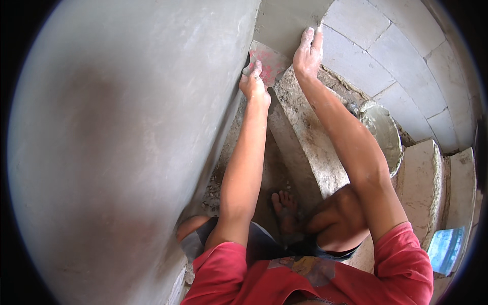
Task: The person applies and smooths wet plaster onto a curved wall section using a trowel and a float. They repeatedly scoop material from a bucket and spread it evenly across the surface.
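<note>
Nearest, a blue object point(445, 250) lies on the rough steps point(418, 175); past it, a mortar-smeared bowl point(384, 132) sits by the wall-side edge of the pale ledge point(315, 140). The left hand point(255, 87) grips a red-marked sheet point(270, 60) at the plaster patch's point(288, 20) lower edge; beyond, the right hand point(308, 57), fingers close together, meets its right edge, whether holding anything I cannot tell.

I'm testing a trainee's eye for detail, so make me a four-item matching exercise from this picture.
Things:
1. Left hand
2. Round container
3. Blue object
4. Shirt

Places, colours, states:
A. Mostly red
B. Grey paste coating its inside
C. At a red-marked panel
D. Near the picture's right rim, low down

Pairs: 1-C, 2-B, 3-D, 4-A
</note>
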Motion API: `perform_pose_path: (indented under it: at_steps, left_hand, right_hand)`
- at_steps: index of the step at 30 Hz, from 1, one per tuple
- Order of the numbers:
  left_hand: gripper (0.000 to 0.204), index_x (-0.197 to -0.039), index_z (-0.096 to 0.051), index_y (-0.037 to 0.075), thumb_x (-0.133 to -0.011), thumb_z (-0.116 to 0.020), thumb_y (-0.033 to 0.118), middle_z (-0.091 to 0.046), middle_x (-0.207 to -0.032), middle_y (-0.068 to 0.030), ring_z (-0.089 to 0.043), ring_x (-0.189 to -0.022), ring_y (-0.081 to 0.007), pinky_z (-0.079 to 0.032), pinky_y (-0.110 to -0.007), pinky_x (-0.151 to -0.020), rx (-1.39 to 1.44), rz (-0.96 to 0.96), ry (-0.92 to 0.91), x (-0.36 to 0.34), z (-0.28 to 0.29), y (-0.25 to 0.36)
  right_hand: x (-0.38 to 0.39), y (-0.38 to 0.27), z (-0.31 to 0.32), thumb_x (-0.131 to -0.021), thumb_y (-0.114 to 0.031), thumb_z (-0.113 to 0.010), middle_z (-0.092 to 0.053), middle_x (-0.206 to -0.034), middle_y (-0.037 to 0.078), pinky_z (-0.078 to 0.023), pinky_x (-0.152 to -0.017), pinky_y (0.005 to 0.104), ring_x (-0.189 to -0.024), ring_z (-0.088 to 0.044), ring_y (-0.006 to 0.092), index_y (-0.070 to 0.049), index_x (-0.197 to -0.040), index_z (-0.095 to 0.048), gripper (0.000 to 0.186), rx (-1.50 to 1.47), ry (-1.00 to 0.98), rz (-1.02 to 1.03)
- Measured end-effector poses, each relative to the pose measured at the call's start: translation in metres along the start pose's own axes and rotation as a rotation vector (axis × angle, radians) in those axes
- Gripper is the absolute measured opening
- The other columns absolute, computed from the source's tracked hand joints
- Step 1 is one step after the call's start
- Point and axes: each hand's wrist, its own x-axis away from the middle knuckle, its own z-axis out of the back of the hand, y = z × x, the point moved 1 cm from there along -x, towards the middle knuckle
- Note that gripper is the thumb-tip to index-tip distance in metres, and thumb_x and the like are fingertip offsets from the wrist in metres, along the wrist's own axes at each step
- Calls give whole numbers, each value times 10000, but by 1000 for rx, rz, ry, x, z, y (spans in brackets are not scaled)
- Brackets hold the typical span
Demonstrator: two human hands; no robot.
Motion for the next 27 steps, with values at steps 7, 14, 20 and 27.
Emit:
perform_pose_path:
  at_steps: [7, 14, 20, 27]
  left_hand:
    - [307, -1271, -706, -8, -978, -776, 50, -739, -1214, -106, -713, -1080, -222, -585, -385, -946, 57, -14, 47, -10, 17, -12]
    - [476, -1405, -622, 80, -966, -806, 91, -708, -1225, -63, -695, -1061, -226, -577, -441, -936, 81, 56, 16, -17, 28, -18]
    - [495, -1421, -611, 92, -967, -808, 103, -708, -1209, -43, -676, -1064, -215, -555, -430, -963, 39, 126, 40, -15, 38, -21]
    - [318, -1280, -702, 56, -973, -783, 73, -739, -1128, -46, -692, -982, -189, -582, -376, -851, 77, 113, 88, -17, 44, -28]
  right_hand:
    - [8, 25, 0, -1160, -472, -417, -479, -1653, 239, -353, -1250, 414, -1526, -456, 386, -3, -1640, -411, 671, -38, -61, 43]
    - [9, 20, 2, -1149, -459, -444, -444, -1686, 208, -330, -1274, 416, -1557, -417, 376, -62, -1671, -381, 659, -46, -86, -12]
    - [10, 23, 0, -1147, -463, -460, -456, -1678, 211, -332, -1271, 412, -1551, -428, 373, -69, -1674, -379, 663, -46, -86, -10]
    - [10, 23, -2, -1149, -458, -464, -463, -1667, 227, -339, -1267, 412, -1543, -438, 379, -38, -1659, -395, 664, -61, -84, 14]
